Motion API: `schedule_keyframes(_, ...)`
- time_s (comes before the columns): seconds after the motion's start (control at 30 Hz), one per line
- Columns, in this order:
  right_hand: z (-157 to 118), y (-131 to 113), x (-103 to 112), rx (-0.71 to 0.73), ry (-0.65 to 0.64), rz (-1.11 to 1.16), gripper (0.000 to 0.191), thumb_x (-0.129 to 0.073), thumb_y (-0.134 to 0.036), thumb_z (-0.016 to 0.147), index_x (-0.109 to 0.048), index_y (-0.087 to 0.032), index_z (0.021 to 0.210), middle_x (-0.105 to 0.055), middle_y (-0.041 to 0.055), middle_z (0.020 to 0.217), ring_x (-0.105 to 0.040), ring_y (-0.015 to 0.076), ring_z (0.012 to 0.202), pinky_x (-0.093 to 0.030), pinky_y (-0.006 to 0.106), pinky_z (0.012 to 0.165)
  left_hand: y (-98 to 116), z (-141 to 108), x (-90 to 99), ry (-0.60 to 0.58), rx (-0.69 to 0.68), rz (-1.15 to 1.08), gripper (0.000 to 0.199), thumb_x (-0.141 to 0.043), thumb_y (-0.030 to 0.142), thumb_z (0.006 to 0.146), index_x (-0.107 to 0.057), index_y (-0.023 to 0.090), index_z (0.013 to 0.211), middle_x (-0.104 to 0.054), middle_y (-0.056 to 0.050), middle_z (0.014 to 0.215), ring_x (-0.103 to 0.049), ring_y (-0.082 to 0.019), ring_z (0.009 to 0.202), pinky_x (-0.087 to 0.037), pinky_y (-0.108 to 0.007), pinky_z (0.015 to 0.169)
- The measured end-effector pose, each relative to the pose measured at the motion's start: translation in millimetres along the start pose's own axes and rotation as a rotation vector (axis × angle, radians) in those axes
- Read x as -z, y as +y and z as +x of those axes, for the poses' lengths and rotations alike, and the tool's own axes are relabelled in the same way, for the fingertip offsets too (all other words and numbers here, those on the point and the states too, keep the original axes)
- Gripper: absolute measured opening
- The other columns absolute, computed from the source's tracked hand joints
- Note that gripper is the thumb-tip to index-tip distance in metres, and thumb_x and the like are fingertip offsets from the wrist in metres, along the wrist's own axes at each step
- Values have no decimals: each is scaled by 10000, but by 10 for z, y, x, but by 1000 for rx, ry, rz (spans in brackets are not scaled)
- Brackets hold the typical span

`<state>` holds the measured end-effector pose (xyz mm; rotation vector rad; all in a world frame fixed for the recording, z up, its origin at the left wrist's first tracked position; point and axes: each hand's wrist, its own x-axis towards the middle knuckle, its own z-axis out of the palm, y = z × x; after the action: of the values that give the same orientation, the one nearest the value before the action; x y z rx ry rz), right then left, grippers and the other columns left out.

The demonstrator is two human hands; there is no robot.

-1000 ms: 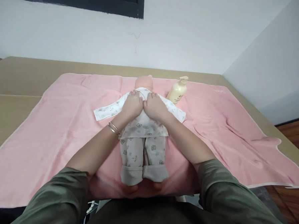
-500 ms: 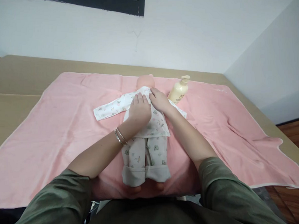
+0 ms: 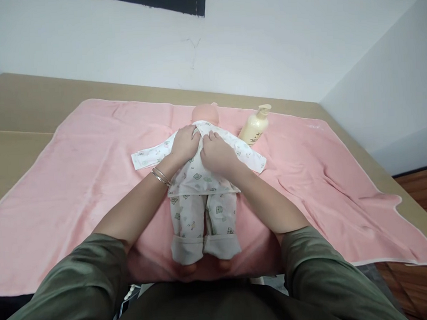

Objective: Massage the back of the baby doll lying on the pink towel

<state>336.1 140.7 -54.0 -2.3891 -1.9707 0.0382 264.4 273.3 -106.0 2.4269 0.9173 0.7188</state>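
Pink doll (image 3: pixel 204 114) in printed white clothes (image 3: pixel 196 180) lies by worktop's (image 3: pixel 27 100) near edge, left hand (image 3: pixel 184 143) and right hand (image 3: pixel 218 154) at chest, grip unclear.

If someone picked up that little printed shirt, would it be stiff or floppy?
The shirt would probably flop, as its sleeves look slack against the pink blanket. It's likely light, looking like thin cloth. It might not come freely, though, since the doll's head shows at its neck opening.

From here I can't read the lettering (image 3: pixel 256 135) on the pump bottle (image 3: pixel 253 125) or the marks (image 3: pixel 315 127) on the pink blanket (image 3: pixel 316 178).
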Motion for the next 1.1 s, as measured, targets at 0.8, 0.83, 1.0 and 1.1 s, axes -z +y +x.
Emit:
schedule_keyframes(0.8, 154, 160, -65, -170, 104, 83, 580, -344, -309, 1135, -540, 105, 1492, -593, 344, 1522, -552, 425, 1459, -396, 517, 1274, 190, -89, 148, -117, -2, 168, 496, -305, 245, 1050, -669, 15, 1296, -720, -285, 1357, -671, -362, 1301, -501, -500, 1203)
schedule_keyframes(0.83, 97, 75, -66, -164, 105, 47, 590, -354, -303, 1132, -522, 123, 1505, -570, 362, 1539, -527, 439, 1488, -379, 523, 1289, 134, -44, 162, -125, 27, 119, 512, -296, 281, 1060, -669, 21, 1295, -724, -282, 1359, -677, -358, 1290, -512, -497, 1190)
schedule_keyframes(1.0, -8, -41, -47, -105, 63, -4, 625, -384, -263, 1111, -431, 152, 1577, -478, 381, 1624, -438, 468, 1570, -338, 549, 1322, 59, -6, 152, -136, 59, 102, 551, -287, 333, 1079, -647, 4, 1337, -711, -293, 1396, -668, -361, 1337, -501, -498, 1207)
schedule_keyframes(1.1, 146, 180, -22, -116, 79, 102, 539, -347, -229, 1110, -544, 97, 1491, -569, 326, 1565, -527, 412, 1499, -398, 510, 1280, 158, -133, 59, -127, 2, 240, 591, -321, 281, 1072, -521, -89, 1487, -589, -349, 1555, -533, -402, 1526, -383, -540, 1317)
